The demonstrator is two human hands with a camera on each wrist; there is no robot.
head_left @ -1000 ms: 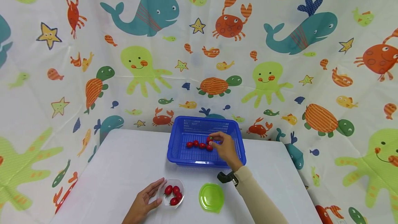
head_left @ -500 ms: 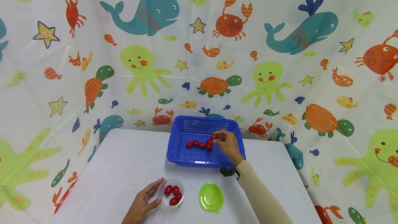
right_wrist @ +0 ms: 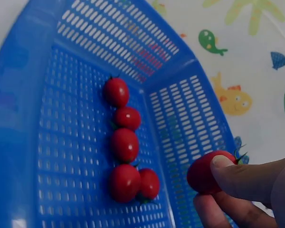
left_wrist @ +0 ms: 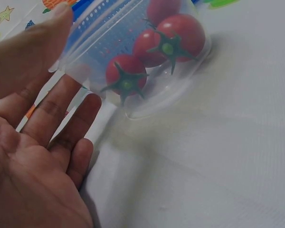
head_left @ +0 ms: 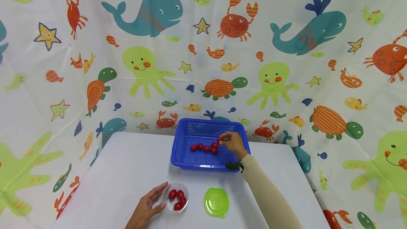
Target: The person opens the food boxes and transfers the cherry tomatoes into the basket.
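Pinched between our right hand's (head_left: 234,143) thumb and fingertips, a cherry tomato (right_wrist: 210,172) hangs over the blue basket (head_left: 178,151). Nearest us, our left hand (head_left: 147,206) lies relaxed, fingers straight, against the clear tub (head_left: 174,197), which holds a few tomatoes (left_wrist: 149,54); a green lid (head_left: 216,201) sits just beside it. Farther off, five tomatoes form a row (right_wrist: 126,154) on the basket floor. We judge a low, gentle release beside that row best, so nothing rolls or bruises.
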